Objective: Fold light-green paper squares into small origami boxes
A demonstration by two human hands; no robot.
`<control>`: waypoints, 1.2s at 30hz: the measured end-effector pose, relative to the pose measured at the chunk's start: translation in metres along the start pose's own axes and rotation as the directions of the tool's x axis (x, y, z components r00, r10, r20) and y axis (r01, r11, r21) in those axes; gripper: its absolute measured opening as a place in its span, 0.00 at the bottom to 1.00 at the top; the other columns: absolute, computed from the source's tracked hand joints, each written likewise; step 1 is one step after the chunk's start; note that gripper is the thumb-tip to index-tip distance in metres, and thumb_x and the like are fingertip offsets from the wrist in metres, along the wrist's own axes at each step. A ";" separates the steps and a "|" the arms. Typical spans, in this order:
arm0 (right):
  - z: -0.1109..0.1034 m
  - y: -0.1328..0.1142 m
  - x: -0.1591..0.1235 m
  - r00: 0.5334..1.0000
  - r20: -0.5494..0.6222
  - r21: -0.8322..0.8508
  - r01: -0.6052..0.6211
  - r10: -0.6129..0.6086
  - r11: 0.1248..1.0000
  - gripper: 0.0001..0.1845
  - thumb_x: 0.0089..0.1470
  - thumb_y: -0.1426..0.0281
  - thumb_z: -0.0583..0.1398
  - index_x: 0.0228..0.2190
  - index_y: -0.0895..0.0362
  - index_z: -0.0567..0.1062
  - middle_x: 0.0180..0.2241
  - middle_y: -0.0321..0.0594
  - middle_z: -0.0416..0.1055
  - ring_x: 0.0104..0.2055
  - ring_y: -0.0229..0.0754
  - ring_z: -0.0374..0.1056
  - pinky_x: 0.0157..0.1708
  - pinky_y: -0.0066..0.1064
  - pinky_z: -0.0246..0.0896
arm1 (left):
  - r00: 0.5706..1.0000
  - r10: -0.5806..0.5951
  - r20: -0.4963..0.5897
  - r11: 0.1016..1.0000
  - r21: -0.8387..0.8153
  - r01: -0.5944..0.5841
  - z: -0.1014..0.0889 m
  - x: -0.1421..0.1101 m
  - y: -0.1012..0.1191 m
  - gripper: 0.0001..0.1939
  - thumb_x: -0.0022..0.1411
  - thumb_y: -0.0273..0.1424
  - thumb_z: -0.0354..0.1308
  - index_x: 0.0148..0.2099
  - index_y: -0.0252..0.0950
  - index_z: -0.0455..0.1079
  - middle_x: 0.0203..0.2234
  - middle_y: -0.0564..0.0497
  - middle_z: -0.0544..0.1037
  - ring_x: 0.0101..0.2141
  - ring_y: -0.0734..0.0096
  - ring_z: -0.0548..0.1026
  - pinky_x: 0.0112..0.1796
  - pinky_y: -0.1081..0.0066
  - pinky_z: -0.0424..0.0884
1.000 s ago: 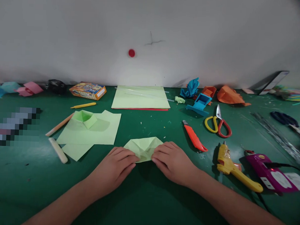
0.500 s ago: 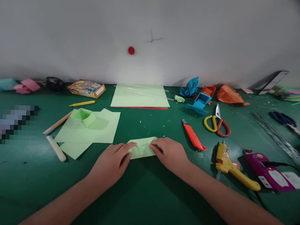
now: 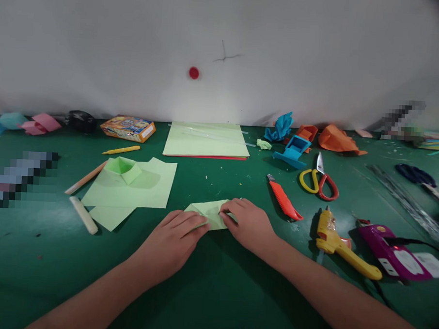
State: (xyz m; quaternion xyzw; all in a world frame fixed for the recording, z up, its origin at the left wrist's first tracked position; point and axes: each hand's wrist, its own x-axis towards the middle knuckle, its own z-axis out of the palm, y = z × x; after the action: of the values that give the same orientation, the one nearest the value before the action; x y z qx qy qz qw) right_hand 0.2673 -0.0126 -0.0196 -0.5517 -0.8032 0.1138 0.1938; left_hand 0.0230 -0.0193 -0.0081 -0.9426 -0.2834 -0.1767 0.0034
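A folded piece of light green paper lies on the green table between my two hands. My left hand has its thumb and fingers closed on the paper's left front part, lifting a flap there. At its right end my right hand pinches the paper between thumb and bent fingers. Part of the paper is hidden under both hands. To the left, a small folded green paper box sits on flat green sheets.
On the right are a red utility knife, scissors, a yellow glue gun and a purple power strip. A paper stack and an orange box stand by the wall. Two sticks lie at left.
My left hand has moved slightly right along the paper, its fingers now closed together on the flap. My right hand stays at the right end.
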 end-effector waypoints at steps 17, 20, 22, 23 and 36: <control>-0.030 -0.021 -0.021 0.956 0.089 0.015 0.280 -0.280 0.960 0.23 0.71 0.61 0.50 0.60 0.55 0.70 0.63 0.46 0.67 0.63 0.52 0.61 0.63 0.48 0.56 | 0.981 -0.006 0.195 1.000 0.024 0.001 0.000 -0.019 0.013 0.30 0.70 0.31 0.54 0.71 0.38 0.58 0.67 0.47 0.65 0.66 0.56 0.63 0.66 0.57 0.58; -0.025 -0.028 -0.033 0.863 0.282 0.093 0.409 -0.418 0.908 0.39 0.68 0.50 0.51 0.70 0.60 0.54 0.73 0.48 0.45 0.74 0.53 0.41 0.72 0.49 0.40 | 0.972 -0.038 0.233 0.999 -0.015 0.042 0.003 -0.026 0.013 0.35 0.68 0.35 0.57 0.73 0.39 0.53 0.69 0.46 0.62 0.67 0.54 0.61 0.67 0.54 0.57; -0.021 -0.025 -0.037 0.831 0.354 0.147 0.404 -0.429 0.903 0.46 0.66 0.45 0.51 0.72 0.61 0.48 0.74 0.50 0.37 0.75 0.53 0.35 0.73 0.50 0.34 | 0.969 -0.059 0.238 0.998 -0.012 0.064 0.004 -0.030 0.016 0.37 0.68 0.36 0.57 0.75 0.39 0.50 0.70 0.45 0.60 0.67 0.51 0.60 0.66 0.52 0.58; -0.021 -0.022 -0.037 0.823 0.383 0.167 0.384 -0.419 0.908 0.46 0.66 0.45 0.51 0.72 0.61 0.47 0.74 0.50 0.36 0.76 0.53 0.34 0.73 0.49 0.32 | 0.970 -0.064 0.234 0.998 0.001 0.066 0.004 -0.032 0.018 0.38 0.68 0.37 0.57 0.75 0.39 0.49 0.70 0.45 0.58 0.68 0.51 0.60 0.66 0.52 0.60; -0.052 0.009 -0.027 0.840 0.388 0.153 0.347 -0.379 0.925 0.28 0.69 0.58 0.54 0.65 0.56 0.65 0.70 0.46 0.56 0.70 0.52 0.54 0.69 0.51 0.48 | 0.961 -0.245 0.125 0.957 -0.128 0.261 -0.026 -0.024 -0.023 0.16 0.75 0.37 0.48 0.49 0.43 0.78 0.44 0.52 0.83 0.42 0.64 0.81 0.41 0.67 0.76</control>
State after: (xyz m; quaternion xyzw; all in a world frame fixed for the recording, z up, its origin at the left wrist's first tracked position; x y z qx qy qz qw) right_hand 0.3064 -0.0357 0.0190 -0.3455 -0.9105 0.2191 0.0601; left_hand -0.0167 -0.0154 0.0061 -0.9045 -0.3882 -0.1444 -0.1022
